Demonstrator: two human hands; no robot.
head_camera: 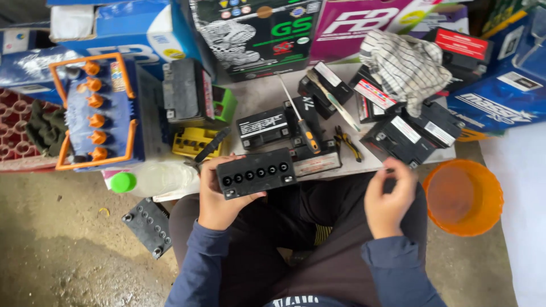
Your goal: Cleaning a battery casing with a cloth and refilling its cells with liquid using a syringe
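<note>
The checked cloth (pixel 405 65) hides the batteries beneath it, and the right hand (pixel 389 199) conceals whatever its fingers pinch.

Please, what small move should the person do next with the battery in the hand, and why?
Probably the right hand should come over to the small black battery. The left hand alone holds it above the lap, with its six open filler holes facing up, while the right hand hovers apart, fingers curled. A second hand would likely keep it level.
</note>
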